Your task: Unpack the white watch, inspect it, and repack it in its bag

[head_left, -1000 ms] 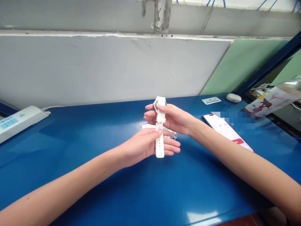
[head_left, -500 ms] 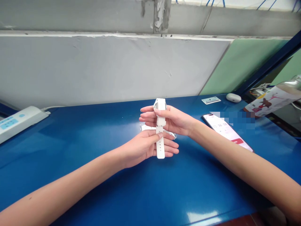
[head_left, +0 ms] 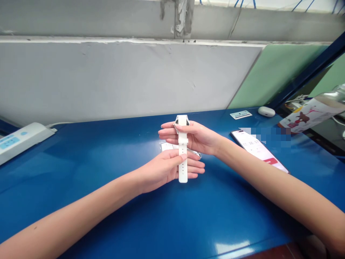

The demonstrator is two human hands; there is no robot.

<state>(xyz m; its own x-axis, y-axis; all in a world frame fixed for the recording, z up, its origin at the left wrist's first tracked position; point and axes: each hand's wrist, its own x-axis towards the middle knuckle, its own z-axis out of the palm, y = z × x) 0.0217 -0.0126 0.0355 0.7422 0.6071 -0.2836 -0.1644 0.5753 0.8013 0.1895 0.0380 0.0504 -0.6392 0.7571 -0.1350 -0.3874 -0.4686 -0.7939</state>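
The white watch is held above the table, between both hands, with its long axis running away from the wearer. The left hand is nearer the free end of the strap: its thumb clamps the holed section against extended fingers. The right hand is nearer the far end, its thumb pressing the upper section against straightened fingers. The two grips align along the strap, left below right, with a short exposed length between them. A white packet lies partly hidden behind the hands.
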